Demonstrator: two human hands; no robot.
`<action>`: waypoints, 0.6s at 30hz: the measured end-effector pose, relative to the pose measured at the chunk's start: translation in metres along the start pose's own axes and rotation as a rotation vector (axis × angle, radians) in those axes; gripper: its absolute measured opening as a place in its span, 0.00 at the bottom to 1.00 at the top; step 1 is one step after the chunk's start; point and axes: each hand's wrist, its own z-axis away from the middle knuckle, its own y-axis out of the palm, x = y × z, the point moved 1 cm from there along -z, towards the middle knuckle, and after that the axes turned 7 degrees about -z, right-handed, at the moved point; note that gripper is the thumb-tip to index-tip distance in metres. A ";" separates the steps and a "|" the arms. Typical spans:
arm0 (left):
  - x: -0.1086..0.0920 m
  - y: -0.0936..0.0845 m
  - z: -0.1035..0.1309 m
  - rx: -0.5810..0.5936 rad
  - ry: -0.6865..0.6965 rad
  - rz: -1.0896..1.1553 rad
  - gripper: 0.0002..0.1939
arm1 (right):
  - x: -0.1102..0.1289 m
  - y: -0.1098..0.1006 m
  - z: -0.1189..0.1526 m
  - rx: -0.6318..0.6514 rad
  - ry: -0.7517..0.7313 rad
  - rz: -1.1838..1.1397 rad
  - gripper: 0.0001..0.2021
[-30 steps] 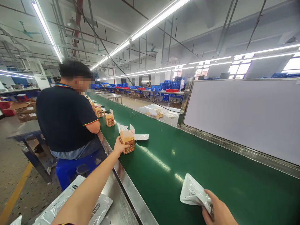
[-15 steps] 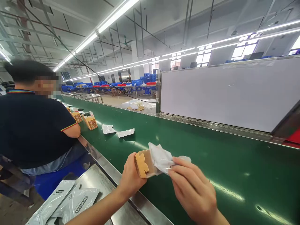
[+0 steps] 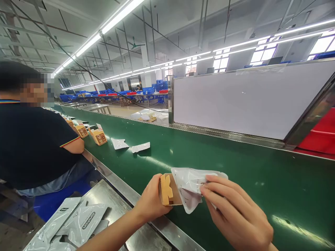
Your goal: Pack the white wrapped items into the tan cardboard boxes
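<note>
My left hand [image 3: 151, 202] grips a small tan cardboard box [image 3: 167, 190] lying on its side over the near edge of the green conveyor belt [image 3: 235, 167], its open end facing right. A white plastic pouch [image 3: 192, 184] sits partly inside that open end, pinched by the fingers of my right hand [image 3: 235, 214]. Both hands meet just above the belt.
A person in a dark shirt [image 3: 31, 146] stands at the left by the belt. Further up the belt are more small boxes [image 3: 98, 136] and two loose pouches [image 3: 131, 145]. Grey bags [image 3: 75, 223] lie on the steel table below. A white panel [image 3: 243, 101] borders the belt's far side.
My left hand drew the box from far up the belt to in front of me and tipped it sideways. My right hand lifted the pouch and brought it into the box opening.
</note>
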 end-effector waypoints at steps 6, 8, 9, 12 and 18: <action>-0.013 0.001 0.008 0.237 -0.016 0.271 0.37 | 0.005 0.001 0.004 0.034 -0.026 -0.054 0.09; -0.012 0.000 0.008 0.216 0.029 0.229 0.35 | 0.007 0.003 0.008 0.204 -0.065 -0.124 0.13; -0.011 0.000 0.008 0.184 0.047 0.210 0.34 | 0.007 0.003 0.010 0.304 -0.068 -0.139 0.16; -0.010 0.003 0.008 0.070 0.091 0.111 0.31 | 0.012 0.005 0.016 0.596 0.002 -0.140 0.19; -0.028 0.025 0.019 -0.020 0.293 -0.216 0.21 | 0.023 0.021 0.019 0.766 0.355 -0.312 0.11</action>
